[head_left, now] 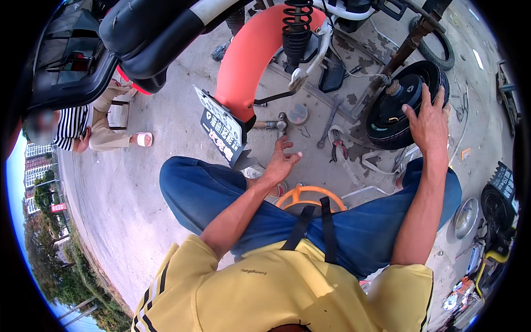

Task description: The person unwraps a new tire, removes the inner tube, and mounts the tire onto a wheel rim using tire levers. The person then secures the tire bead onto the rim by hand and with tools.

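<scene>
My left hand (283, 164) is low over the ground, fingers apart and holding nothing. Its fingertips come close to the metal head of a hammer (282, 123); contact cannot be made out. A black scooter wheel (381, 130) with a hub and protruding axle leans at my right. My right hand (430, 122) grips its tyre, thumb on the inner side and fingers over the edge. Beside the hammer is a small round tub (297, 114). Red-handled pliers (339, 150) and a long wrench (330, 123) lie between the tub and wheel.
A raised scooter's red mudguard (243, 66), licence plate (218, 124) and black spring shock (297, 33) overhang the workspace. A metal stand (406, 47) and loose tyre (434, 47) are at the far right. A metal bowl (466, 217) lies right. Someone in a striped shirt (72, 123) sits left.
</scene>
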Available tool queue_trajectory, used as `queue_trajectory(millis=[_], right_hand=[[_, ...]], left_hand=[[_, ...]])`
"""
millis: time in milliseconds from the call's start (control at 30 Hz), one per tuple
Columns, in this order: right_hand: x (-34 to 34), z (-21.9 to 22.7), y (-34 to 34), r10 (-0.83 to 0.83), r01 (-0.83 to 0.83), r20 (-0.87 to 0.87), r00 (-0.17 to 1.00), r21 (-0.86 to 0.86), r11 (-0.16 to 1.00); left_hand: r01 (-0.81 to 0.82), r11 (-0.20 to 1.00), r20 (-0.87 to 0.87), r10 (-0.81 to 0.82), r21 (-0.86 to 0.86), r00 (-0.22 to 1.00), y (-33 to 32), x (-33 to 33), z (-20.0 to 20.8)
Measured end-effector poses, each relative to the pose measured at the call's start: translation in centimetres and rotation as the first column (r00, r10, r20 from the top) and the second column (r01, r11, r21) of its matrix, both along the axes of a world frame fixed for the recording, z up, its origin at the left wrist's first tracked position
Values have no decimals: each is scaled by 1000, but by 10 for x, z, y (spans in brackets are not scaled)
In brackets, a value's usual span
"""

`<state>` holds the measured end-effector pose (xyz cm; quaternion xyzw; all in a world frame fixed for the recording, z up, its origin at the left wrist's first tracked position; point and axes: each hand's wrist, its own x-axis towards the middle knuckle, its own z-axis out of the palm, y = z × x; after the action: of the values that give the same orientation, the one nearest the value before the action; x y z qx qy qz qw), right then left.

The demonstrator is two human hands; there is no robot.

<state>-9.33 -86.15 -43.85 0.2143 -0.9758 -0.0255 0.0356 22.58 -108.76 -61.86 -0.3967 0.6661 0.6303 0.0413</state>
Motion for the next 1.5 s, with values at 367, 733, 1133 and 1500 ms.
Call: queue_trajectory(millis=[367,733,1133,1500], right_hand=[[13,-1,4,-5,5,80,997,9,1000],[15,5,19,78,-59,88,993,-203,977],[4,11,44,74,-19,102,992,-459,888],[-27,-2,23,-194,290,256,947,-417,862]], left_hand=[[-468,502,-291,843,728,452,-47,-33,8],[-433,787,-575,616,439,538,-57,-2,89],[-589,707,-401,707,391,583,-58,-31,60],[-642,713,-304,701,281,646,-47,-41,3]])
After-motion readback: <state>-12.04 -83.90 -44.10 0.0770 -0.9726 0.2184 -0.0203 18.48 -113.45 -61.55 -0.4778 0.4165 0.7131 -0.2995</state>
